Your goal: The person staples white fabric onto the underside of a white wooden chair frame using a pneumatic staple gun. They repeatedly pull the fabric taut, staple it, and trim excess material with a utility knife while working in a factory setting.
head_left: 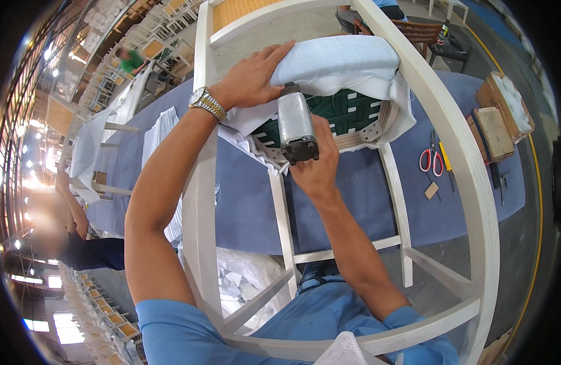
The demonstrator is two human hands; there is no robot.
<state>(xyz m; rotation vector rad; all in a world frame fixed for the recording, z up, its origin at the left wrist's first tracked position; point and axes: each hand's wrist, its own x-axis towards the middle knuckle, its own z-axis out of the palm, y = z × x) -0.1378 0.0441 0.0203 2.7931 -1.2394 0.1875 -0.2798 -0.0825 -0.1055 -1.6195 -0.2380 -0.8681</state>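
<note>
Head cam, fisheye, looking down & fwd from above, close on hands at chair laid over blue table. Edges bent toward rim; forearms entering from bottom edge.

Saw open brown cardboard box with white stuffing at far right edge of blue worktable. Flat brown cardboard box lay just beside it. Spotted no labels, signs, screens.

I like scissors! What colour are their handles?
Red. The scissors lie on the blue table; the head view shows them.
</note>
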